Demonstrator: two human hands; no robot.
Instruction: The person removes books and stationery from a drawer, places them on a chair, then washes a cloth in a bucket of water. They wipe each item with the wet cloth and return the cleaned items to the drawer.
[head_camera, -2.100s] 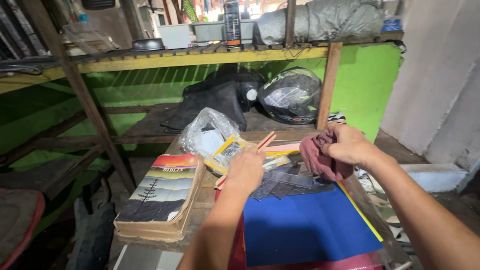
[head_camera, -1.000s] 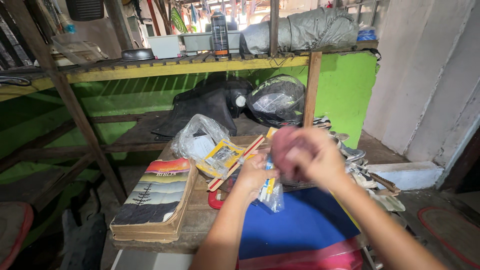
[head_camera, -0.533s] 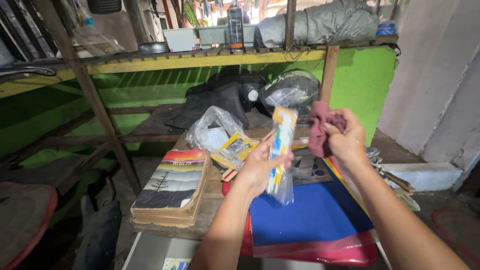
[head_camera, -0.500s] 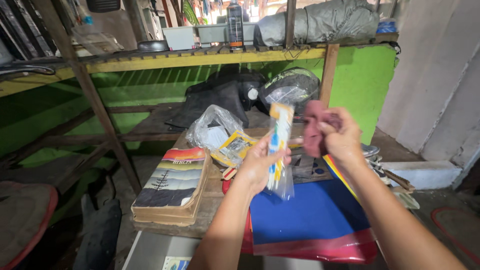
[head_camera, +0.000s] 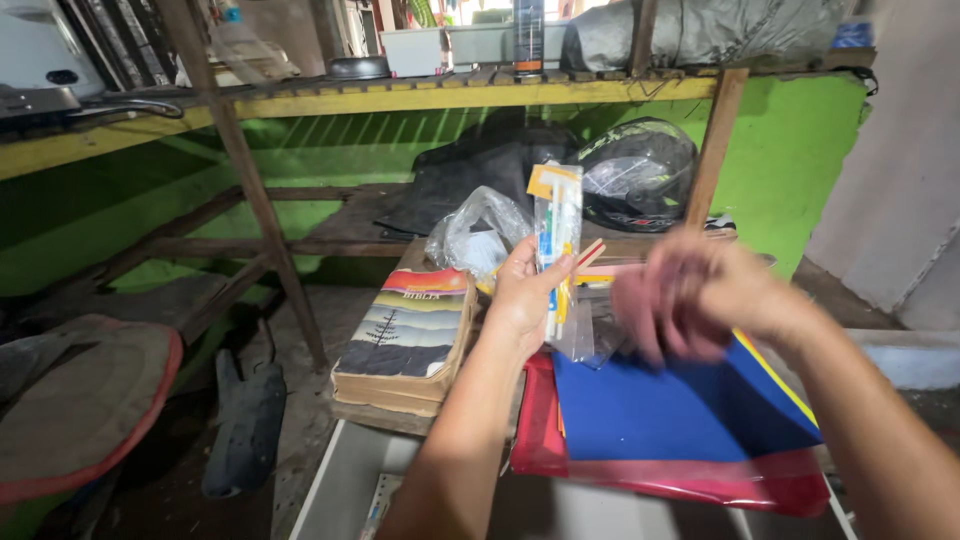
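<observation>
— Above the table's (head_camera: 400, 415) left edge, what does the left hand (head_camera: 522, 300) hold?
— A clear packet of pens (head_camera: 558, 255), upright, pinched between thumb and fingers, over the thick book (head_camera: 405, 335).
— The right hand (head_camera: 705, 300)?
— Blurred above the blue folder (head_camera: 680, 415); its grip I cannot tell.

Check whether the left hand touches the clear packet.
Touching: the head view shows the left hand gripping the clear packet, thumb across its front.
</observation>
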